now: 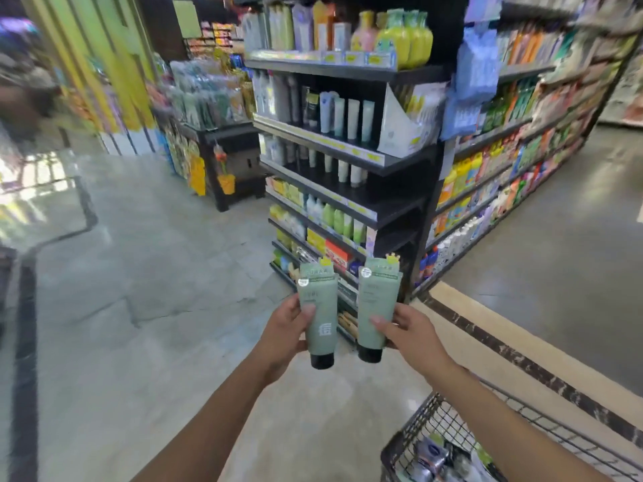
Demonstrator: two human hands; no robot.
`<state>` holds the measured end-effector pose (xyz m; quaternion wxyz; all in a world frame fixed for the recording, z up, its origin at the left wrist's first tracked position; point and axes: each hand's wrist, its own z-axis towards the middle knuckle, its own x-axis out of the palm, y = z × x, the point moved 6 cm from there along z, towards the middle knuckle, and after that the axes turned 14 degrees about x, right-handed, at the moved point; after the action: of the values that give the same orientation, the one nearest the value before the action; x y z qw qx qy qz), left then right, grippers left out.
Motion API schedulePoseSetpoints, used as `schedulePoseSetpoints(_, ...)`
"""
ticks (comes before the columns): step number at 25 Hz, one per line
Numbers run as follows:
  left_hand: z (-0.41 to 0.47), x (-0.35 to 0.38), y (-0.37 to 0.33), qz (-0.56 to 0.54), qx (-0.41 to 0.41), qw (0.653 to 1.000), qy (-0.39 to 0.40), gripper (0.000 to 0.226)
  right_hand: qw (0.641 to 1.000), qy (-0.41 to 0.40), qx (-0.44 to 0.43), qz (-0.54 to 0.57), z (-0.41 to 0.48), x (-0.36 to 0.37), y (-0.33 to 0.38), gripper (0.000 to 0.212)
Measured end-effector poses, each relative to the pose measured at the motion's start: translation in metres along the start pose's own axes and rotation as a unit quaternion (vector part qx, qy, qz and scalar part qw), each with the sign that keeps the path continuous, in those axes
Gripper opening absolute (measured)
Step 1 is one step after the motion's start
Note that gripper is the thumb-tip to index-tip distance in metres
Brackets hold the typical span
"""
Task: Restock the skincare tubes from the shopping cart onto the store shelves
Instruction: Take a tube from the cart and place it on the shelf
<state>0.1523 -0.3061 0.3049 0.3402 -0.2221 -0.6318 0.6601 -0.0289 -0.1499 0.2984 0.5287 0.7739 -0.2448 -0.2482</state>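
Observation:
My left hand (283, 330) grips a sage-green skincare tube (319, 307) with a black cap pointing down. My right hand (412, 333) grips a matching green tube (377, 300), also cap down. Both tubes are upright, side by side, held out in front of the black end-cap shelves (400, 158). Those shelves carry rows of white and pale tubes (348, 118) on the second level and more below. The wire shopping cart (431, 422) sits at the bottom right under my right forearm, with several packaged items inside.
A long aisle of shelves (522, 161) with bottles runs off to the right. A low black display stand (226, 140) with packets stands left of the end-cap. A person (21, 92) appears blurred at the far left. Tiled floor (139, 273) stretches to the left.

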Motion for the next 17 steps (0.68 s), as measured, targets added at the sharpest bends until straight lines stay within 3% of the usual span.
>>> schedulePoseSetpoints(8, 0.047, -0.165, -0.047, -0.002, 0.025, 0.999, -0.046, 0.025, 0.999, 0.036, -0.030, 0.004, 0.057, 0.149, 0.076, 0.029)
schedulePoseSetpoints(17, 0.148, -0.266, -0.063, 0.010, 0.052, 0.995, -0.086, 0.025, 0.995, 0.076, -0.059, -0.033, 0.175, 0.239, 0.149, 0.036)
